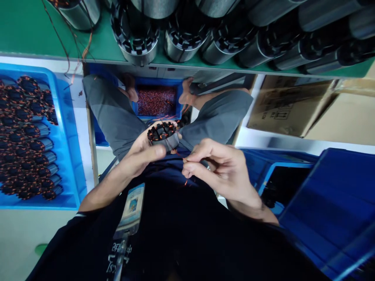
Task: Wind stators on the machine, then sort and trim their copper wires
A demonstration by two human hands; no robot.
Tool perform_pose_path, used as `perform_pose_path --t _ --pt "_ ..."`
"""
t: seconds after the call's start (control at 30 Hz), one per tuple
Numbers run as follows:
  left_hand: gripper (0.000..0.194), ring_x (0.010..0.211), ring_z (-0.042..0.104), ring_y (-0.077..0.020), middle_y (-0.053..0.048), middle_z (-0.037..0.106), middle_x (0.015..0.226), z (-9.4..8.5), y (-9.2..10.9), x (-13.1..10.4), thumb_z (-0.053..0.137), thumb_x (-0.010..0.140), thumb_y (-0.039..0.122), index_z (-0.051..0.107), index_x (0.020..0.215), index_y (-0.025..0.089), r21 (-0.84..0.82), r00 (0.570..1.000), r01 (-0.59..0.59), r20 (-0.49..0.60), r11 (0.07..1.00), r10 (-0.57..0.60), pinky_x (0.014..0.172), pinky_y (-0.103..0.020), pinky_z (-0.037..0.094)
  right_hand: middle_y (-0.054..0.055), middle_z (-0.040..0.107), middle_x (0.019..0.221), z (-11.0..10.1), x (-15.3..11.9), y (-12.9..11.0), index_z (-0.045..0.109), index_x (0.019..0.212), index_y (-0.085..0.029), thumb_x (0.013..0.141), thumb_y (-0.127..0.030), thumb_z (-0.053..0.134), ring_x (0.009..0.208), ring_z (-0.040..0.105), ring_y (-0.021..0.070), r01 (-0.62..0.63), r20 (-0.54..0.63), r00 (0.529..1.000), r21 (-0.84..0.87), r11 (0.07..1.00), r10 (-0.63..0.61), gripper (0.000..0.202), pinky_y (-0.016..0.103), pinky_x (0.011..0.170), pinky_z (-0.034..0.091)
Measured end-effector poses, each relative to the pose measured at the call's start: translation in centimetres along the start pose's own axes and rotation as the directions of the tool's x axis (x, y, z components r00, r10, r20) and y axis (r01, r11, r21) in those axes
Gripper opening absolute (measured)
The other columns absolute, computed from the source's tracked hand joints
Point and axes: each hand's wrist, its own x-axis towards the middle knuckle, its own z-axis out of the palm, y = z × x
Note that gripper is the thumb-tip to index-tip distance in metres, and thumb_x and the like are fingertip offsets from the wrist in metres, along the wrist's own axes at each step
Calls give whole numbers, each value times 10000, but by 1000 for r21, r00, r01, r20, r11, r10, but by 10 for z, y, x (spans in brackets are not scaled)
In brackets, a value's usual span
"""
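Observation:
My left hand (145, 150) is wrapped round a motor stator (164, 137), a metal ring with black slotted insulation and copper windings. It is held tilted over my lap, its slotted end facing away from me. Just to the right, my right hand (216, 166) pinches a thin copper wire (186, 181) between thumb and fingertips. A short end of that wire hangs below the pinch, and a stretch of it runs toward the stator. More loose copper-coloured wires show behind the stator, partly hidden by it.
A green bench (26, 31) ahead carries several metal stator cores (137, 52). At left, a blue tray (66, 156) holds rows of wound stators. A blue bin (179, 97) of copper scraps stands between my feet. Cardboard boxes (287, 109) and blue crates (331, 195) are at right.

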Motion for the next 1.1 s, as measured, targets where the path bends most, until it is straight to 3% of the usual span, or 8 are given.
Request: perform_pose_path --t 0.17,0.27,0.43,0.63,0.73,0.87,1.03,1.1 --pt "491 968 749 -126 -28 783 1107 8 -11 9 1070 851 123 813 1261 208 197 947 -318 17 927 321 911 -220 626 16 814 806 -7 1 69 766 889 -223 1118 -489 867 692 719 146 19 192 981 -245 969 29 366 279 709 565" --pt "596 1034 779 -169 -45 787 1160 12 3 12 1089 773 83 781 1272 193 437 895 -444 182 782 407 969 -274 646 32 808 790 -39 9 89 769 846 -222 1090 -614 854 690 708 162 -97 165 971 -395 914 175 469 291 697 542" --pt "780 1116 847 -236 -48 827 1269 22 30 1 1031 808 166 635 1474 256 643 888 -459 326 613 323 998 -356 670 66 857 908 -79 36 32 846 950 -240 1057 -783 837 813 813 212 -269 141 951 -55 962 274 554 329 779 675" --pt "949 1048 886 -191 34 858 1216 34 33 -5 989 813 193 442 1577 322 720 915 -386 378 577 140 872 -288 653 28 850 869 -59 52 -28 784 922 -203 933 -561 1067 699 767 147 -379 454 832 47 924 318 456 264 639 617" --pt "801 1013 881 -203 -28 866 1248 31 25 -2 956 869 267 542 1555 269 649 835 -546 475 529 279 843 -303 665 11 834 834 -54 46 -27 814 935 -217 948 -511 1065 682 757 140 -256 342 908 -6 967 243 387 258 618 611" --pt "639 992 873 -254 -75 868 1170 21 12 2 1012 844 358 739 1393 180 493 667 -742 470 454 578 1093 -432 704 18 838 841 -70 40 -12 878 965 -256 916 -501 1090 680 765 176 -65 168 981 -200 978 100 328 313 596 640" --pt "693 1019 878 -271 -50 856 1173 16 15 -1 1077 799 299 748 1408 268 615 713 -658 322 435 623 914 -419 743 55 872 959 -98 22 -13 907 1027 -346 940 -447 1075 832 823 257 66 -192 964 -504 861 -186 215 450 736 715" --pt "711 1063 876 -265 -40 844 1216 17 19 -3 1089 824 311 735 1440 298 659 739 -600 240 453 630 921 -407 745 56 900 1181 -99 9 -21 909 1113 -424 961 -443 1054 1060 859 308 35 -179 970 -562 826 -163 211 506 870 747"
